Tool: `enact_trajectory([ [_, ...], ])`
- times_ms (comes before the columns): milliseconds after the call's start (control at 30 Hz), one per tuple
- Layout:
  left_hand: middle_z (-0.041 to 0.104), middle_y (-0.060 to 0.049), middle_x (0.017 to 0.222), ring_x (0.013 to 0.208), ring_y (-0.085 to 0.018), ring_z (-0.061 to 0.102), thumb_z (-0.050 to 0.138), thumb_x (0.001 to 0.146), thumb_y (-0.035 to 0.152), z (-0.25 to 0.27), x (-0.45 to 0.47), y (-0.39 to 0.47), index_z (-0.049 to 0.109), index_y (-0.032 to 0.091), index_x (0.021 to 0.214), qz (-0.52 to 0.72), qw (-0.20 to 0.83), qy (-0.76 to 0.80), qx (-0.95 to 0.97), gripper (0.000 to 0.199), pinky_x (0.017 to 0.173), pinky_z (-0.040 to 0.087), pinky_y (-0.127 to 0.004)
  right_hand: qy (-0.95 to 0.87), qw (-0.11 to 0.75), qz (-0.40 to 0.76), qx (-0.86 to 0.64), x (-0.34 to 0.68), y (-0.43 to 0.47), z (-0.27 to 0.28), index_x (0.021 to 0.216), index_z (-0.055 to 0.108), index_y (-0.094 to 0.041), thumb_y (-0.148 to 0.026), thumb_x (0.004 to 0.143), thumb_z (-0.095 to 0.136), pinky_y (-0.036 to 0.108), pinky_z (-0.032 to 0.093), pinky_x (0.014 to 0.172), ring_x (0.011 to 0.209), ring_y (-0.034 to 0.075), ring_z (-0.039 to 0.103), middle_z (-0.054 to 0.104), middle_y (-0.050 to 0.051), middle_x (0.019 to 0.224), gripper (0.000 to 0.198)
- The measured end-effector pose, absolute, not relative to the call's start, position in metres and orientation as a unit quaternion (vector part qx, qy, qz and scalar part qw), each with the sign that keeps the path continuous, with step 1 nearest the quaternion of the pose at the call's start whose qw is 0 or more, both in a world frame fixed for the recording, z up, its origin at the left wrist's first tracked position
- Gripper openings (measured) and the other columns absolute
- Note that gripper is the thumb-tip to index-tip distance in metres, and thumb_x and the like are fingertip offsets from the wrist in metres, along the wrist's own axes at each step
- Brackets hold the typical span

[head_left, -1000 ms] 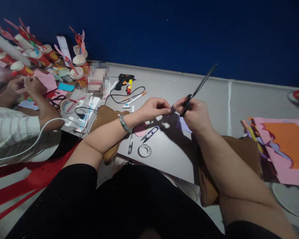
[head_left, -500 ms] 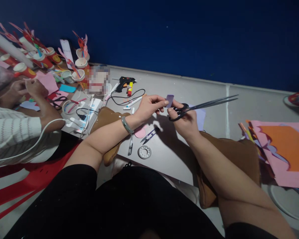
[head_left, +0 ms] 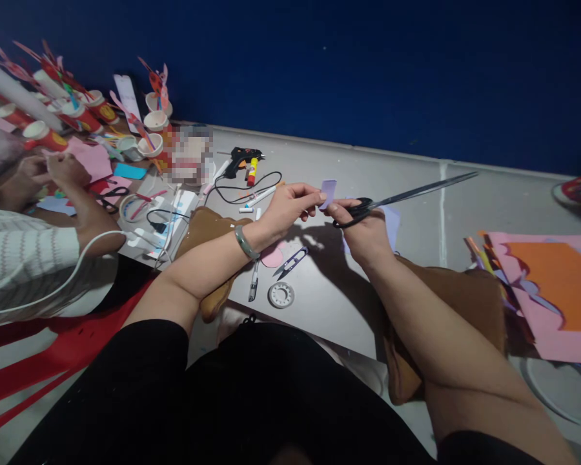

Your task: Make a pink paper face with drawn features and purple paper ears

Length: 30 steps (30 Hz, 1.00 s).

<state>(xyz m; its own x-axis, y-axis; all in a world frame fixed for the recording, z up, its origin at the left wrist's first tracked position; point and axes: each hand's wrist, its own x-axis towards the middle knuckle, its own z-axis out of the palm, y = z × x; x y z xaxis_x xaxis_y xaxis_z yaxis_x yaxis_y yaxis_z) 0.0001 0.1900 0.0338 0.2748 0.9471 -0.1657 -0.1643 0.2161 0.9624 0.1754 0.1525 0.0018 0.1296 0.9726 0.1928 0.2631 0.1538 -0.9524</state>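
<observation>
Between the fingertips of my left hand (head_left: 290, 208) is a small piece of purple paper (head_left: 328, 193), held up above the table. My right hand (head_left: 365, 231) is closed round the handles of black scissors (head_left: 421, 191), whose blades point away to the right. The thumb of that hand comes close to the lower end of the purple paper; whether it touches is unclear. Beneath my right hand lies a lilac sheet of paper (head_left: 392, 223), partly covered. Below my left wrist are a pink paper disc (head_left: 272, 257), thread snips (head_left: 293, 262) and a roll of tape (head_left: 281, 295).
A black glue gun (head_left: 242, 160) and a glue stick (head_left: 252, 172) lie at the back. On the left, a co-worker's hands (head_left: 65, 171) are near red paper cups (head_left: 43, 135). Pink and orange paper sheets (head_left: 556, 284) are stacked on the right.
The scissor blades have come closer together and swung slightly upward to the right. The purple paper has turned to show more of its face. My left hand has barely moved.
</observation>
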Motion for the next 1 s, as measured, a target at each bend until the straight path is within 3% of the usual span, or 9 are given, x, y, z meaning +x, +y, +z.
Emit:
enact_trajectory([
  [200, 0.063, 0.007, 0.066, 0.058, -0.004, 0.053, 0.094, 0.093, 0.033, 0.034, 0.004, 0.188, 0.062, 0.021, 0.071, 0.419, 0.649, 0.439, 0.458, 0.041, 0.057, 0.040, -0.024, -0.546, 0.501, 0.368, -0.561, 0.178, 0.157, 0.000, 0.076, 0.075, -0.026, -0.044, 0.084, 0.090, 0.040, 0.063, 0.074, 0.078, 0.024, 0.074, 0.077, 0.004, 0.079, 0.025],
  [500, 0.059, 0.008, 0.065, 0.059, -0.004, 0.056, 0.096, 0.091, 0.034, 0.038, 0.004, 0.184, 0.058, 0.021, 0.073, 0.402, 0.672, 0.423, 0.457, 0.044, 0.056, 0.040, -0.023, -0.541, 0.484, 0.386, -0.569, 0.176, 0.158, 0.005, 0.070, 0.070, -0.026, -0.039, 0.083, 0.088, 0.041, 0.061, 0.072, 0.074, 0.024, 0.071, 0.073, 0.004, 0.073, 0.026],
  [700, 0.063, 0.007, 0.066, 0.061, -0.005, 0.059, 0.094, 0.092, 0.029, 0.039, 0.001, 0.184, 0.065, 0.020, 0.077, 0.412, 0.643, 0.422, 0.489, 0.034, 0.060, 0.044, -0.024, -0.531, 0.499, 0.383, -0.568, 0.176, 0.157, 0.004, 0.072, 0.073, -0.026, -0.036, 0.080, 0.085, 0.038, 0.059, 0.068, 0.073, 0.022, 0.069, 0.075, 0.003, 0.074, 0.017],
  [867, 0.063, 0.007, 0.063, 0.060, -0.006, 0.057, 0.099, 0.087, 0.041, 0.033, -0.001, 0.189, 0.067, 0.021, 0.075, 0.444, 0.621, 0.408, 0.500, 0.039, 0.060, 0.045, -0.024, -0.521, 0.515, 0.386, -0.561, 0.173, 0.155, 0.003, 0.078, 0.077, -0.026, -0.039, 0.085, 0.083, 0.045, 0.066, 0.087, 0.085, 0.026, 0.077, 0.080, 0.005, 0.083, 0.016],
  [1000, 0.068, 0.006, 0.067, 0.064, -0.006, 0.061, 0.104, 0.079, 0.051, 0.023, -0.004, 0.197, 0.074, 0.021, 0.078, 0.503, 0.584, 0.377, 0.514, 0.042, 0.063, 0.050, -0.023, -0.454, 0.514, 0.483, -0.544, 0.167, 0.151, 0.007, 0.096, 0.086, -0.023, -0.041, 0.083, 0.087, 0.051, 0.065, 0.104, 0.095, 0.028, 0.082, 0.086, 0.007, 0.093, 0.022],
])
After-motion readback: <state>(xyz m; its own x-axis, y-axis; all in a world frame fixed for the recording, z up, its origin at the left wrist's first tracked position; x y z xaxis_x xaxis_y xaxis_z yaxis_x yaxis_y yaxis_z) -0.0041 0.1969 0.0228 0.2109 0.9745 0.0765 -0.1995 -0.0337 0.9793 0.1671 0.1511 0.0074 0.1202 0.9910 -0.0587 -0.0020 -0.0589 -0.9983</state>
